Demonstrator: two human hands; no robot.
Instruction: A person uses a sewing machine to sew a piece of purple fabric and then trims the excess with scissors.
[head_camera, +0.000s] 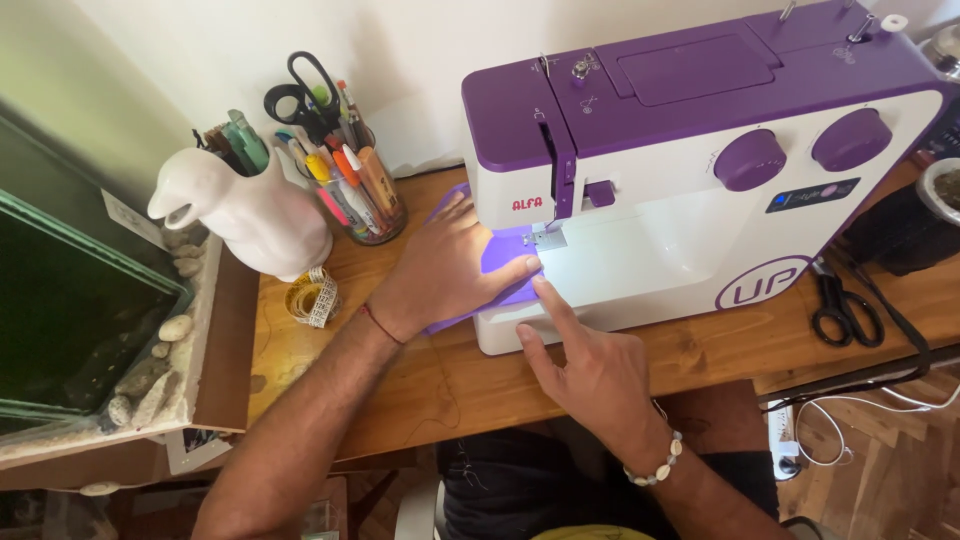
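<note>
Two open hands steady thin purple fabric (500, 262) under the white-and-purple sewing machine (690, 160): left hand (450, 265) flat, pinning it; right hand (580, 360) pointing, fingertip guiding.

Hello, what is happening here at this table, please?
A person sits at a wooden table with a white and purple sewing machine. The left hand lies flat on a purple piece of fabric on the machine bed, near the needle. The right hand points its index finger at the fabric edge. Nothing is gripped. Black scissors lie to the right, and a jar of pens stands to the left.
</note>
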